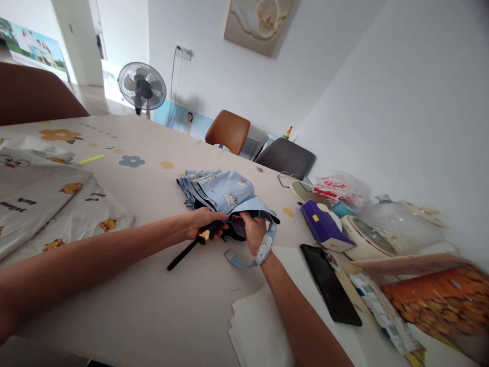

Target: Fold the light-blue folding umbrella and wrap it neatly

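A light blue umbrella (229, 189) with cartoon prints lies loosely folded above the table, its pleats bunched toward the far left. My left hand (204, 223) is closed around the black handle end, beside a gold ring (205, 235); a black wrist loop (185, 254) hangs toward me. My right hand (255, 232) grips the canopy's near edge, with its fingertips hidden among the folds. Around the right wrist curls the umbrella's blue printed tie strap (241, 262), its end loose.
White sheets (260, 326) lie near my right forearm. To the right are a black phone (330, 283), a purple tissue box (324, 224), glasses (284, 179), a plastic bag (340, 188) and packaged food (439, 295). Duck-printed cloth (72, 204) covers the left side.
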A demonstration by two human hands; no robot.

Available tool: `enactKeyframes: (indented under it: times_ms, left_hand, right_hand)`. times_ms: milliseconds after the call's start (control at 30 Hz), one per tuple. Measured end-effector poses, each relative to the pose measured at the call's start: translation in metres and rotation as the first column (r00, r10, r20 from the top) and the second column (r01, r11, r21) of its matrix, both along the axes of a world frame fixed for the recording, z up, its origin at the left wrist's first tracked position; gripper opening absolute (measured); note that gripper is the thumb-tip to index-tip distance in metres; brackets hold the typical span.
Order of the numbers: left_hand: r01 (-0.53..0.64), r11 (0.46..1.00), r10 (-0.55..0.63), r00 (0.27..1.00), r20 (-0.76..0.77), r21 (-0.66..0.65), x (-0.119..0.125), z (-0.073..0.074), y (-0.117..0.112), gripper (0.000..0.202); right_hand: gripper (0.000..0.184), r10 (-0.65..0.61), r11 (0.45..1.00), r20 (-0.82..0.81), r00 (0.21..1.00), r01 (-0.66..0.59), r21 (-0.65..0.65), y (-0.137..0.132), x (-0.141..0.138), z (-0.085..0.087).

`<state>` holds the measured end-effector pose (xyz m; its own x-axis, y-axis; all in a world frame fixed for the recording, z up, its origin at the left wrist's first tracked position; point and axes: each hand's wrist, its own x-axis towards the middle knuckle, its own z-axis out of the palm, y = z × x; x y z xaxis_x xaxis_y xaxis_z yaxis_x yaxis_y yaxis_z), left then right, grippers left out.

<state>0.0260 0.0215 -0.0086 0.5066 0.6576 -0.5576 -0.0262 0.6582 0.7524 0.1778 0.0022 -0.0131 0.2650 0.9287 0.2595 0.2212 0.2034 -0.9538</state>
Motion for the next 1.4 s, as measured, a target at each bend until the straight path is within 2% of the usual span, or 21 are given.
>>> enactKeyframes:
  times_ms: [100,333,467,533,600,733,833,900,1033,1167,1267,1400]
  left_hand:
    - [0.003,0.999,0.000,0.996,0.094,-0.033,-0.001,-0.003,0.001,0.018]
    - [0.007,0.998,-0.002,0.997,0.074,-0.067,-0.002,-0.001,0.000,0.016]
    - [0.012,0.998,-0.007,0.998,0.069,-0.067,-0.002,-0.003,0.000,0.018]
    - [0.012,0.998,-0.007,0.997,0.075,-0.063,-0.001,-0.005,0.001,0.018]
    - [0.022,0.998,-0.016,0.995,0.097,-0.058,-0.001,-0.007,0.001,0.018]
    - [0.085,0.993,-0.065,0.975,0.214,-0.087,0.000,-0.004,-0.002,0.019]
    - [0.143,0.982,-0.086,0.921,0.379,-0.123,0.001,0.001,-0.010,0.015]
    - [0.216,0.964,-0.125,0.882,0.455,-0.154,0.003,0.001,-0.015,0.014]
    - [0.303,0.936,-0.183,0.856,0.484,-0.181,0.004,-0.007,-0.016,0.014]
    - [0.318,0.933,-0.208,0.859,0.468,-0.169,0.005,-0.015,-0.011,0.013]
    - [0.337,0.927,-0.232,0.857,0.460,-0.161,0.005,-0.016,-0.010,0.016]
    - [0.360,0.928,-0.273,0.831,0.485,-0.095,0.005,-0.014,-0.011,0.014]
  right_hand:
    - [0.011,0.014,1.000,0.066,0.998,-0.015,0.015,0.000,0.000,0.000]
    - [0.018,0.092,0.996,0.160,0.983,-0.090,-0.020,0.001,0.004,-0.004]
    - [0.017,0.173,0.985,0.387,0.906,-0.169,-0.045,0.001,0.015,0.002]
    - [0.014,0.144,0.987,0.549,0.824,-0.156,-0.025,0.003,0.022,0.004]
    - [0.017,0.061,0.995,0.680,0.731,-0.100,0.019,0.007,0.028,0.003]
    - [0.021,-0.107,0.986,0.806,0.582,-0.041,0.160,0.011,0.036,-0.003]
    - [0.027,-0.169,0.959,0.810,0.562,-0.096,0.267,0.008,0.041,0.001]
    - [0.032,-0.157,0.940,0.807,0.570,-0.165,0.299,0.004,0.045,0.007]
    - [0.038,-0.001,0.900,0.861,0.509,-0.375,0.222,-0.004,0.050,0.015]
    - [0.045,0.072,0.904,0.910,0.408,-0.413,0.113,-0.007,0.052,0.022]
    - [0.049,0.143,0.888,0.961,0.238,-0.460,-0.019,-0.005,0.048,0.036]
    - [0.056,0.256,0.821,0.967,-0.005,-0.527,-0.220,-0.002,0.040,0.052]
